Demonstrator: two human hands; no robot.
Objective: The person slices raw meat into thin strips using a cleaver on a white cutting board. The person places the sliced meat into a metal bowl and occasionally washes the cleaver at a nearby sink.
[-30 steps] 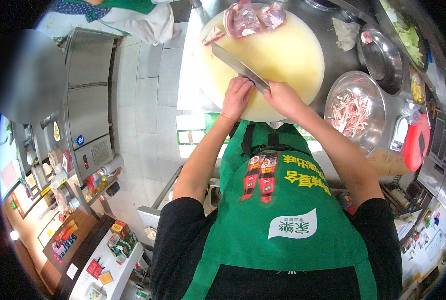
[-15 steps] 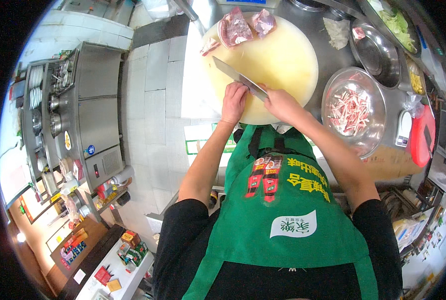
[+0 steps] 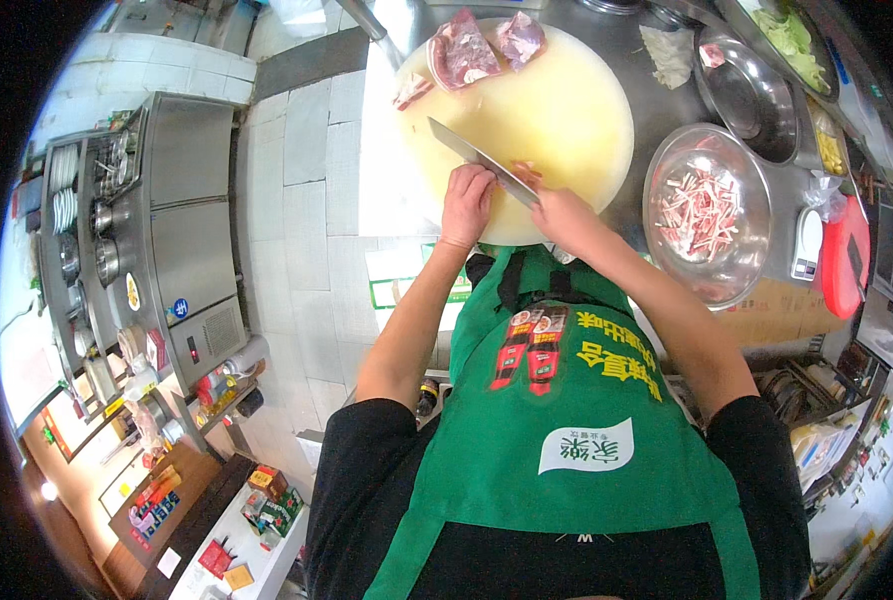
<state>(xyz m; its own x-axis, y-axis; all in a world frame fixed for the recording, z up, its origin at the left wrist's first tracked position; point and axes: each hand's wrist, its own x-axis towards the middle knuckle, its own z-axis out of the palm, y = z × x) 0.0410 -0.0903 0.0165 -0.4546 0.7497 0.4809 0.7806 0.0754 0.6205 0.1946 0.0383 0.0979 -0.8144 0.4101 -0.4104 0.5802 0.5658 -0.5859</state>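
Note:
My right hand (image 3: pixel 566 216) is wrapped round the handle of a cleaver-like kitchen knife (image 3: pixel 479 156). Its broad blade slants up and left across a round, pale yellow cutting board (image 3: pixel 566 110). Against the blade's left side, my left hand (image 3: pixel 468 207) has its fingers curled and pressed down; whatever lies under them is hidden. Thin strips of reddish meat (image 3: pixel 529 174) show just right of the blade, near the right hand. At the board's far edge lie a large piece of raw meat (image 3: pixel 463 52), a smaller chunk (image 3: pixel 519 40) and a pale-edged piece (image 3: pixel 412 91).
Right of the board, a steel bowl (image 3: pixel 756 262) holds many cut meat strips (image 3: pixel 704 212). Behind it stand an oval steel basin (image 3: pixel 751 95) and a tray of green leaves (image 3: pixel 792 48). A red board (image 3: pixel 843 262) is at the far right. Steel cabinets (image 3: pixel 194 160) stand left.
My right hand has drawn the knife slightly back toward me and right. Meat strips now show beside the blade. My left hand stays in nearly the same place.

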